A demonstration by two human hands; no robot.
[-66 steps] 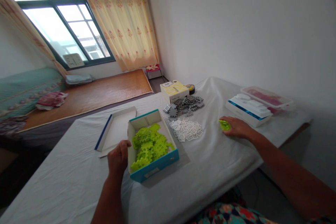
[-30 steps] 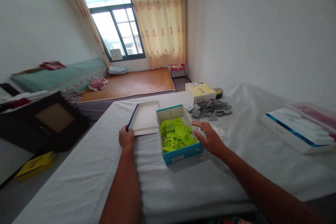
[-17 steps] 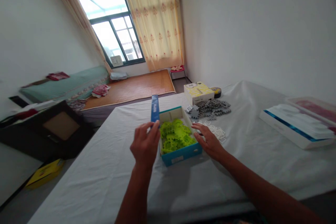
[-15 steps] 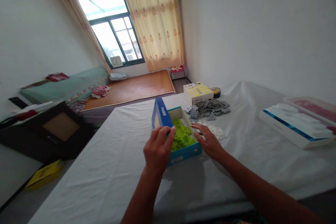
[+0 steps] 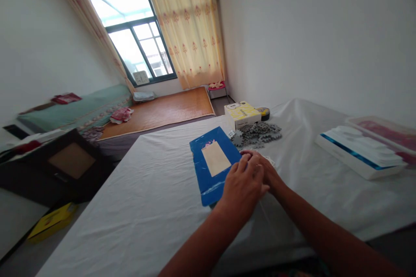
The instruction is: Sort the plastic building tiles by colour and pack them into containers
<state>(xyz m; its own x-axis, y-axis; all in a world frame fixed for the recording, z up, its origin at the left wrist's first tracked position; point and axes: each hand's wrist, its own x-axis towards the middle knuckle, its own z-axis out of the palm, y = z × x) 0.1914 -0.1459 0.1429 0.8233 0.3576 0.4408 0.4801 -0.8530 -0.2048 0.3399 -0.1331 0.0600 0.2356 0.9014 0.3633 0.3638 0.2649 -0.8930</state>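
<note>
A blue cardboard box (image 5: 199, 169) with a pale rectangular panel on its lid lies on the white-covered table, its lid folded down over the inside. My left hand (image 5: 244, 179) rests across the lid's right edge, fingers bent and gripping there. Partly behind it, my right hand (image 5: 264, 166) is against the right side of the box; most of its fingers are hidden by the left hand. The light green pieces are out of sight under the lid. Just beyond my hands, white pieces (image 5: 271, 161) show in part.
Grey interlocking pieces (image 5: 260, 134) lie heaped behind the box, near a yellow and white box (image 5: 242, 114) and a dark round-ended container (image 5: 264, 113). To the right are a white box with a blue stripe (image 5: 360, 156) and a clear tub with red contents (image 5: 383, 132).
The blue lid has swung from standing upright to lying over the box, covering the green pieces. My left hand has moved right with it, now overlapping my right hand.
</note>
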